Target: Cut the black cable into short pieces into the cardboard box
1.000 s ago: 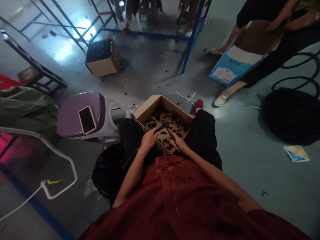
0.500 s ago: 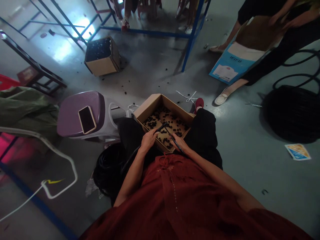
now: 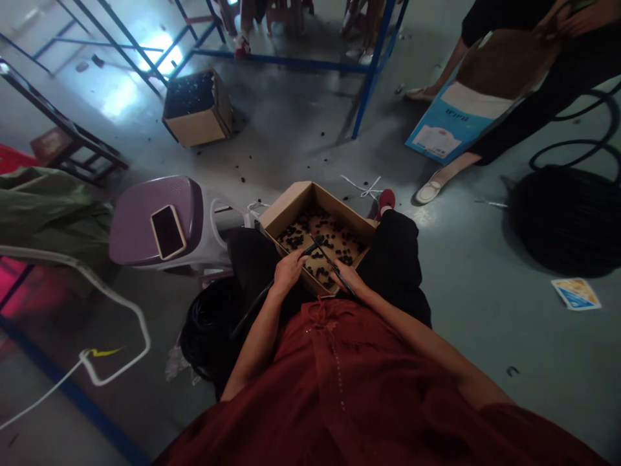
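Note:
My left hand [image 3: 288, 272] is closed around a black rubber tube [image 3: 310, 248], whose end pokes out over the box. Behind that hand the tube runs back past my wrist towards a black coil [image 3: 206, 323] beside my left leg. In my closed right hand [image 3: 349, 279] is a slim dark-handled knife [image 3: 345, 285]; its thin blade points forward and meets the tube's end. Both hands are above the near side of a shallow cardboard box [image 3: 286, 206] between my legs. Many short black pieces [image 3: 339, 249] lie scattered in it.
Left of me, a phone [image 3: 168, 232] rests on a purple stool [image 3: 126, 220]. A filled carton [image 3: 198, 126] stands ahead by a blue metal frame [image 3: 361, 97]. At right, another person holds a blue-and-white box [image 3: 449, 129] near a large black coil [image 3: 567, 220].
The tube's end and the knife blade have shifted slightly against each other; my hands stay nearly in place. The other person's hands have moved up at the box.

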### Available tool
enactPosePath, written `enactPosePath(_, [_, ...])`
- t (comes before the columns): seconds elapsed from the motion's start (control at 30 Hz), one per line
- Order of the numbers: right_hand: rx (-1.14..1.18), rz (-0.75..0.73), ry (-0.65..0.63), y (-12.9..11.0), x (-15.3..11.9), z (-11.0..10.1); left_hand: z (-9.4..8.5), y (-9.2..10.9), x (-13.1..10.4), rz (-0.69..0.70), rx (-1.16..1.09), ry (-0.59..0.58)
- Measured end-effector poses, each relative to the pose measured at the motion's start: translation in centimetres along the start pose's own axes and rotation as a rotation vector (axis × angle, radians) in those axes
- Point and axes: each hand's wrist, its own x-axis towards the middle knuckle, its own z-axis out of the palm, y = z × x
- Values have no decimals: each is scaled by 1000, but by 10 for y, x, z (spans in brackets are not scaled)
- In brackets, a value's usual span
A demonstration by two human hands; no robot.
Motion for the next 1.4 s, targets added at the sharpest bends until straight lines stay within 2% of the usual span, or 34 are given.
enactPosePath(0.23, [-18, -10, 3, 3, 1, 1, -1, 4, 0, -41, 46, -36])
enactPosePath(0.33, [67, 27, 61, 5, 2, 2, -5, 8, -1, -35, 30, -32])
enactPosePath(0.4, [207, 103, 107, 4, 3, 0, -10, 12, -2, -24, 15, -11])
enactPosePath(0.5, [593, 201, 93, -2, 5, -8, -18, 19, -3, 12, -14, 25])
enactPosePath(0.6, [968, 160, 62, -13, 8, -20, -25, 29, -6, 64, -73, 20])
enactPosePath(0.7, [1135, 81, 65, -28, 10, -32, -28, 39, -11, 105, -133, -27])
enactPosePath(0.9, [1256, 40, 113, -52, 6, -44, -31, 51, -21, 156, -231, -103])
enactPosePath(1.13, [1339, 34, 133, -51, 9, -47, -30, 55, -21, 137, -322, -135])
enactPosePath(1.23, [1363, 29, 178, -50, 12, -49, -25, 61, -20, 123, -295, -101])
enactPosePath(1.33, [1352, 38, 201, -50, 12, -50, -18, 65, -21, 93, -223, -20])
enactPosePath(1.4, [1321, 46, 196, -51, 10, -50, -17, 64, -22, 119, -198, 29])
